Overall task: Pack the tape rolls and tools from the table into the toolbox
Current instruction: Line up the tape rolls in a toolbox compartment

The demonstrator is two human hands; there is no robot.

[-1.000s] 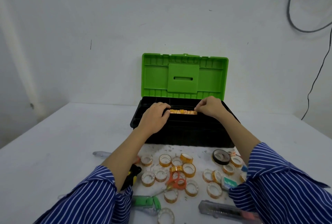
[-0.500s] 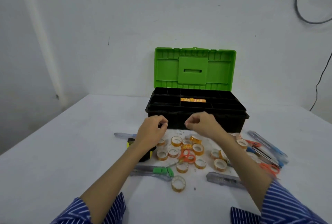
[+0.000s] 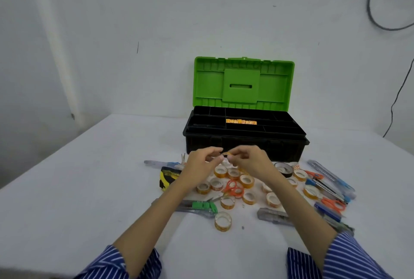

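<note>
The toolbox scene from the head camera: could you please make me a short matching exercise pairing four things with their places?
Things:
1. row of tape rolls
2. yellow-and-black tape roll
3. black tape roll
4. green lid

Places:
A. upright behind the tray
B. table, left of the left hand
C. toolbox tray compartment
D. table, right of the right hand

Pairs: 1-C, 2-B, 3-D, 4-A

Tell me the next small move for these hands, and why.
Probably carry the tape roll pinched between the left hand and right hand up to the open toolbox and set it beside the packed row of rolls; many rolls remain on the table.
</note>
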